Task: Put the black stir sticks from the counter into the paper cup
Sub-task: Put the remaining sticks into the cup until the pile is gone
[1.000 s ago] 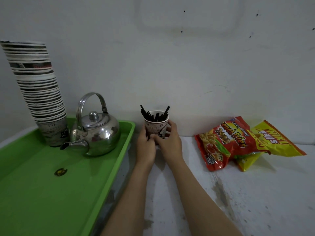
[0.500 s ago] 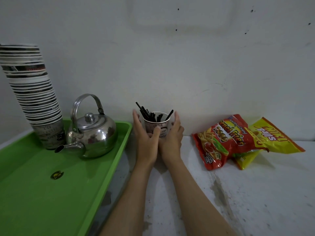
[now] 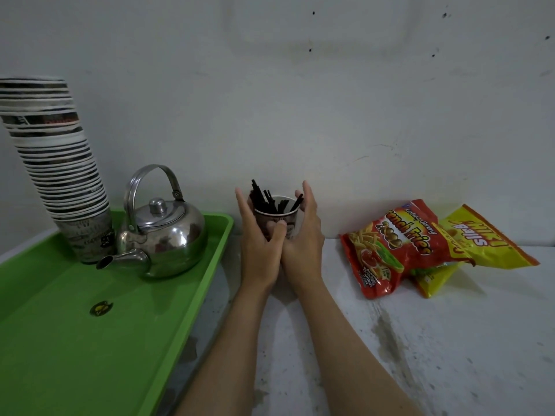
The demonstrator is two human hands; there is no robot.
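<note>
A printed paper cup [image 3: 290,224] stands on the white counter [image 3: 435,340] against the back wall, with several black stir sticks [image 3: 265,200] poking up out of it. My left hand [image 3: 257,246] lies along the cup's left side, fingers straight and pointing up, its thumb across the cup's front. My right hand [image 3: 307,244] lies along the right side in the same way, fingertips near the rim. No loose stir sticks show on the counter.
A green tray [image 3: 75,349] sits to the left, holding a steel kettle [image 3: 168,235] and a tall stack of paper cups [image 3: 57,163]. To the right lie a red snack bag [image 3: 387,250] and a yellow snack bag [image 3: 492,244]. The wall is right behind the cup.
One second ago both hands wrapped the cup with curled fingers. Since then the fingers have straightened and now lie flat along its sides. The cup has stayed in place.
</note>
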